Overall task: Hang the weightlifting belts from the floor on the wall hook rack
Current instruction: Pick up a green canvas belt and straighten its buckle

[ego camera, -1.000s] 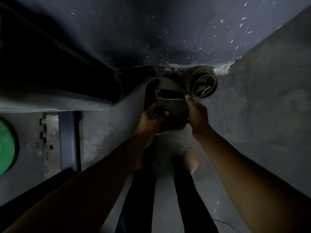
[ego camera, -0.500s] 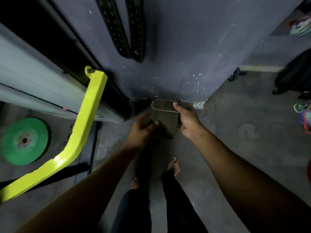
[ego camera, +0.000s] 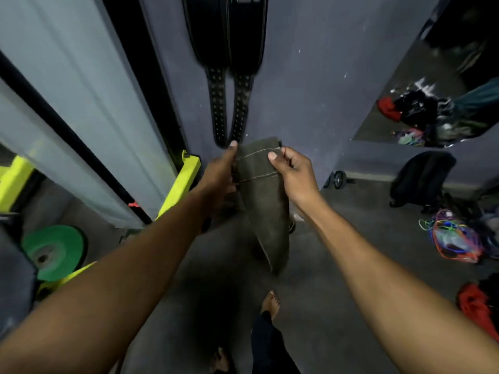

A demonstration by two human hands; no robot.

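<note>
I hold a wide olive-brown weightlifting belt (ego camera: 264, 201) with pale stitching in front of the grey wall. My left hand (ego camera: 220, 174) grips its left edge and my right hand (ego camera: 293, 171) pinches its top right corner. The belt's lower end hangs down toward the floor. Two black studded belts (ego camera: 229, 76) hang on the wall just above my hands; their tops run out of the frame. The hook rack itself is not visible.
A yellow metal frame (ego camera: 179, 184) and a green weight plate (ego camera: 52, 251) stand at the left. A black backpack (ego camera: 421, 179), coloured cords (ego camera: 453, 238) and red cloth (ego camera: 475, 306) lie on the floor at the right. A mirror (ego camera: 432, 103) is on the right wall.
Both hands lifted the olive belt from the floor at the wall's base up to the hanging black belts. The view tilted upward and a second rolled belt on the floor dropped out of sight.
</note>
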